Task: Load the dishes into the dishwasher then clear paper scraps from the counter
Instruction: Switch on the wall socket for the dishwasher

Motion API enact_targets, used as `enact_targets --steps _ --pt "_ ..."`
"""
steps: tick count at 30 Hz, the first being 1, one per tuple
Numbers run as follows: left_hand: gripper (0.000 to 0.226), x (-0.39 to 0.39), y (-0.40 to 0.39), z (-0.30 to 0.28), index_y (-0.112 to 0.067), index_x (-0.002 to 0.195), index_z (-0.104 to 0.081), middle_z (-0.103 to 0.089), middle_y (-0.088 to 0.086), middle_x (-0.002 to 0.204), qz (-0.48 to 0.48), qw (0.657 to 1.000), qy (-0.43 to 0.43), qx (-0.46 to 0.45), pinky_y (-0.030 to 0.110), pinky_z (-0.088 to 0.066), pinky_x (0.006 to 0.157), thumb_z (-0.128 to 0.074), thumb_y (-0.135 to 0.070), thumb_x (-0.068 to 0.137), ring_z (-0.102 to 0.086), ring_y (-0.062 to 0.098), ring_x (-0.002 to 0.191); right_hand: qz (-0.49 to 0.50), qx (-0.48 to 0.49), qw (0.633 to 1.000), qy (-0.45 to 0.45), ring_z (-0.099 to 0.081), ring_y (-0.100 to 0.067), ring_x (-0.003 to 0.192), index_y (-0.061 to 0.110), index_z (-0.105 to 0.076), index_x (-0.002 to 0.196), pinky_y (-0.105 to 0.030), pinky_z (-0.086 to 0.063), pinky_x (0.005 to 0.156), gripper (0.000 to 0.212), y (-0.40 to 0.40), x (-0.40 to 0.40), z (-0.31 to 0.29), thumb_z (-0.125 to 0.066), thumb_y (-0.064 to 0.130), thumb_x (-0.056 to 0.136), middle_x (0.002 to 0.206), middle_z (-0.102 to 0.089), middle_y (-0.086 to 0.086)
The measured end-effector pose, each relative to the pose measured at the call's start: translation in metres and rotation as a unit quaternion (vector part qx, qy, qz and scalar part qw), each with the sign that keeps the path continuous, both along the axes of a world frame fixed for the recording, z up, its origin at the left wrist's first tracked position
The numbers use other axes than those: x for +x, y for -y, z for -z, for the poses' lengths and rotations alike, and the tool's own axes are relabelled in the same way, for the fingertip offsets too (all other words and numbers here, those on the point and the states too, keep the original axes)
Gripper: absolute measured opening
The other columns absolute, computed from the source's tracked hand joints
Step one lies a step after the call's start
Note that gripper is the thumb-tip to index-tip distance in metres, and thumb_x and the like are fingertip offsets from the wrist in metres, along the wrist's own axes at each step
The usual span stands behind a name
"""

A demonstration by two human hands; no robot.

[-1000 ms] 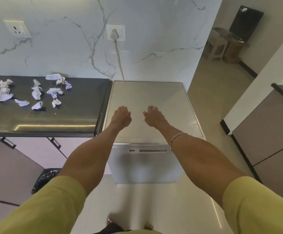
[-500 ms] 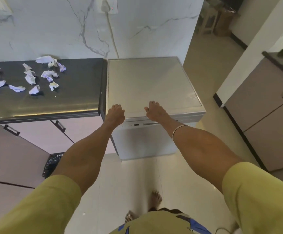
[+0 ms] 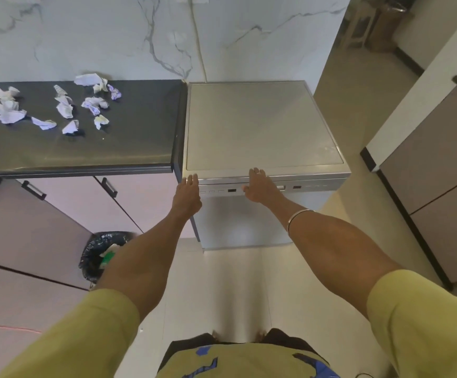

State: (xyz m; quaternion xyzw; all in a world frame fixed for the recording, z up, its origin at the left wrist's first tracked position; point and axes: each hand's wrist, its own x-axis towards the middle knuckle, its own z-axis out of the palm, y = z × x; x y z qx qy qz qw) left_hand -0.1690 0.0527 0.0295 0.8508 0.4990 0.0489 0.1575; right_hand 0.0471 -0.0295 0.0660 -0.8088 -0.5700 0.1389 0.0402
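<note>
A silver dishwasher [image 3: 260, 124] stands against the marble wall, right of the dark counter [image 3: 140, 137], and its door [image 3: 246, 222] is closed. My left hand [image 3: 187, 193] lies at the left end of the door's top edge, fingers stretched out. On the control strip near the middle rests my right hand [image 3: 260, 186], its fingertips at the seam under the lid. Neither hand holds anything. Several crumpled paper scraps [image 3: 66, 110] lie scattered on the counter's far left. No dishes are in view.
A bin with a black liner [image 3: 102, 255] stands on the floor under the counter, left of the dishwasher. Cabinet doors with dark handles [image 3: 33, 189] sit below the counter. Grey cabinets [image 3: 434, 173] line the right side. A white cord [image 3: 198, 50] runs down the wall.
Both hands slid back from the dishwasher's flat top to its front top edge and control strip. The view dropped and pulled away, showing more floor and the bin.
</note>
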Motion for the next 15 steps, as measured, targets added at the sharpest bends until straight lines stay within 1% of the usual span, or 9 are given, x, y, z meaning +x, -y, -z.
enact_targets --steps 1,3,5,7,12,15 --pt "0.077 0.002 -0.001 0.005 -0.002 0.153 -0.016 -0.019 0.017 0.160 0.007 1.000 0.002 0.019 0.045 -0.019 0.119 -0.062 -0.005 0.092 -0.015 0.035 0.149 -0.009 0.002 1.000 0.011 -0.037 -0.033 0.133 -0.002 -0.038 0.136 -0.046 -0.039 0.104 0.054 -0.001 0.002 0.006 -0.053 0.030 0.096 0.141 -0.040 -0.016" --pt "0.082 0.005 -0.004 0.009 -0.004 0.154 -0.011 -0.012 0.016 0.162 0.015 0.999 -0.001 0.039 0.046 -0.014 0.121 -0.064 -0.009 0.092 -0.009 0.035 0.150 -0.022 0.006 0.999 0.027 -0.038 -0.033 0.131 -0.002 -0.038 0.135 -0.044 -0.039 0.104 0.056 -0.005 0.004 0.016 -0.058 0.029 0.093 0.140 -0.041 -0.016" --pt "0.086 0.009 -0.007 0.022 -0.005 0.155 -0.010 -0.009 0.015 0.163 0.024 0.998 -0.013 0.062 0.045 -0.010 0.121 -0.067 -0.010 0.090 -0.005 0.034 0.150 -0.030 0.013 0.998 0.050 -0.040 -0.033 0.129 -0.001 -0.039 0.134 -0.043 -0.039 0.103 0.057 -0.009 0.008 0.032 -0.061 0.029 0.090 0.139 -0.042 -0.016" --pt "0.088 0.014 -0.012 0.037 -0.006 0.155 -0.010 -0.008 0.015 0.163 0.030 0.996 -0.017 0.086 0.044 -0.007 0.121 -0.067 -0.006 0.089 -0.004 0.034 0.151 -0.034 0.019 0.997 0.066 -0.036 -0.033 0.133 0.000 -0.037 0.137 -0.043 -0.035 0.106 0.063 -0.015 0.014 0.047 -0.064 0.030 0.088 0.144 -0.038 -0.017" --pt "0.095 0.017 -0.029 0.072 -0.008 0.156 -0.010 -0.003 0.014 0.164 0.038 0.991 -0.015 0.131 0.046 -0.007 0.123 -0.070 0.002 0.083 0.001 0.035 0.150 -0.050 0.069 0.994 0.062 -0.021 -0.035 0.145 0.001 -0.024 0.148 -0.046 -0.021 0.118 0.084 -0.026 0.022 0.077 -0.071 0.031 0.086 0.157 -0.023 -0.018" --pt "0.100 0.018 -0.039 0.083 -0.014 0.156 -0.012 -0.005 0.013 0.164 0.027 0.986 -0.004 0.163 0.045 -0.007 0.122 -0.076 -0.004 0.080 0.000 0.035 0.150 -0.055 0.100 0.991 0.076 -0.017 -0.036 0.148 0.001 -0.016 0.153 -0.046 -0.017 0.120 0.092 -0.029 0.021 0.092 -0.071 0.034 0.086 0.160 -0.018 -0.018"
